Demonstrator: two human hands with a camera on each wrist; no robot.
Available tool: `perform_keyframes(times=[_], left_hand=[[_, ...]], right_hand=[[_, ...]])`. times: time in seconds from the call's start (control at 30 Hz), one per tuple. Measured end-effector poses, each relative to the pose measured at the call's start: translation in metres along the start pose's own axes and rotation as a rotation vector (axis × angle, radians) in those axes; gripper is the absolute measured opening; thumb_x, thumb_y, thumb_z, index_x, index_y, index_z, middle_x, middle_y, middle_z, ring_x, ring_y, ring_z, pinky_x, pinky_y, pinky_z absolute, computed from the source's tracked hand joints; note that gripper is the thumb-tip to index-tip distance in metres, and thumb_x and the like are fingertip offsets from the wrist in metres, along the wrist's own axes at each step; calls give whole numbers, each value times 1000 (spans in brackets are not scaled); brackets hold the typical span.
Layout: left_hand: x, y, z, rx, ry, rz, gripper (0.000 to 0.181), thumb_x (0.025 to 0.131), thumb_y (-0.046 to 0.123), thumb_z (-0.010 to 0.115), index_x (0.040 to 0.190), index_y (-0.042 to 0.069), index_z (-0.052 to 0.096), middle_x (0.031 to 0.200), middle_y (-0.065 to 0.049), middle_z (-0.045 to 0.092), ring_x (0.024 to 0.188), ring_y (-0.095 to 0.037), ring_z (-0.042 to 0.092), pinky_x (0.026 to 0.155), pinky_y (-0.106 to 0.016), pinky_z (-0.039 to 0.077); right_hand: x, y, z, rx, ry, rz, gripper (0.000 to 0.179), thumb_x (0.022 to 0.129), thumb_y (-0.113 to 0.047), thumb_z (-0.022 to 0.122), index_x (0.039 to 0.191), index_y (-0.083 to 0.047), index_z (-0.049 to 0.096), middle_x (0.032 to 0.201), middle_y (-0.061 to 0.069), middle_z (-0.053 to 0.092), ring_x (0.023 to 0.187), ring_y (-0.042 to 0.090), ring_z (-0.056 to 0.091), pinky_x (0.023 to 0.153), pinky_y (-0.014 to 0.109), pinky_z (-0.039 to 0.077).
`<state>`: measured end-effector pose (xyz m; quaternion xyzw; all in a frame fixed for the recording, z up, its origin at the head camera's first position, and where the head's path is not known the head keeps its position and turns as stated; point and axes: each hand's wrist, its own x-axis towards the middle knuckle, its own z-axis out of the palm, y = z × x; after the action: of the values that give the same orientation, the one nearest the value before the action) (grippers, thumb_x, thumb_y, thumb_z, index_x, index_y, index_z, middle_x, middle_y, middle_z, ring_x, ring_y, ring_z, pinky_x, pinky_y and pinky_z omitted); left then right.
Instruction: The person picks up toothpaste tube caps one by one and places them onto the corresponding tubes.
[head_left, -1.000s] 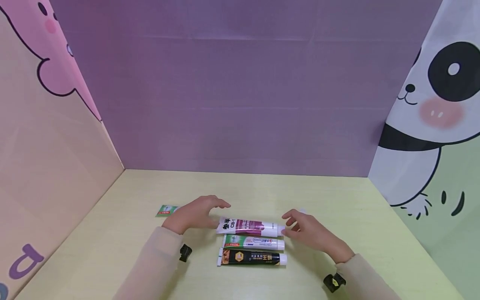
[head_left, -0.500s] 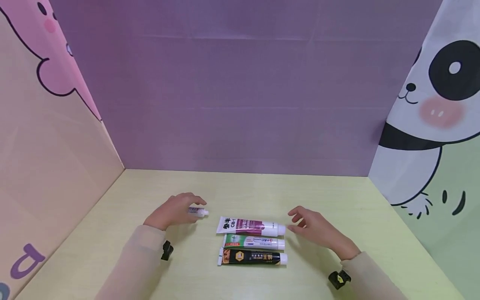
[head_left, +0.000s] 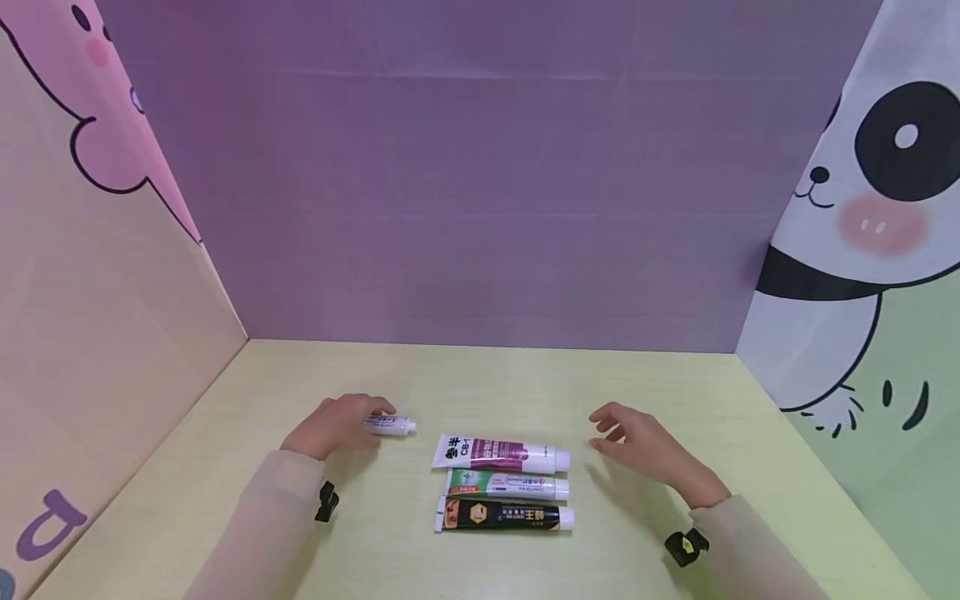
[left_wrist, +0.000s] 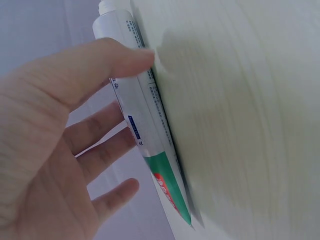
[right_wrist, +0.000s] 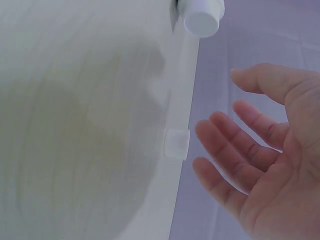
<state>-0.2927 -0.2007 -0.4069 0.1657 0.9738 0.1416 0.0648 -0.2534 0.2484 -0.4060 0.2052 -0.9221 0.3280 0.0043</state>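
In the head view my left hand [head_left: 337, 425] is at a white and green toothpaste tube [head_left: 391, 425] lying on the left of the table. Seen from the left wrist, the thumb [left_wrist: 127, 60] crosses the tube's near side and the fingers reach behind it, a loose hold. The tube's narrow end [left_wrist: 106, 7] points away, its flat green end towards the camera. My right hand [head_left: 637, 446] hovers to the right of the row, fingers loosely bent, holding nothing. Beyond its fingertips in the right wrist view, a small white cap [right_wrist: 177, 144] sits on the table.
Three toothpaste tubes lie side by side mid-table: a purple and white one [head_left: 498, 454] at the back, a green and white one [head_left: 510, 484], and a black one [head_left: 498, 514] in front. A purple wall [head_left: 480, 208] closes off the back, with printed panels on both sides.
My left hand has left the flat end of the purple and white tube and moved left to the separate green one. My right hand has drawn away to the right from that tube's cap.
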Motion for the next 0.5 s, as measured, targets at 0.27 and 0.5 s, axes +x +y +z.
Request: perform_keyframes(times=[0.27, 0.5], left_hand=[[-3, -7, 2, -82, -1, 48, 44, 79, -6, 77, 118, 14, 70, 121, -12, 64, 102, -27, 57, 89, -48, 49], [-7, -9, 2, -124, 17, 84, 40, 79, -8, 74, 112, 15, 72, 112, -8, 67, 100, -26, 58, 90, -48, 49]], right_hand=[[3, 13, -3, -64, 53, -10, 30, 90, -13, 73, 115, -1, 64, 110, 13, 65, 96, 29, 63, 84, 46, 50], [4, 20, -3, -79, 61, 25, 34, 88, -12, 74, 119, -1, 64, 119, 15, 62, 103, 35, 60, 86, 49, 49]])
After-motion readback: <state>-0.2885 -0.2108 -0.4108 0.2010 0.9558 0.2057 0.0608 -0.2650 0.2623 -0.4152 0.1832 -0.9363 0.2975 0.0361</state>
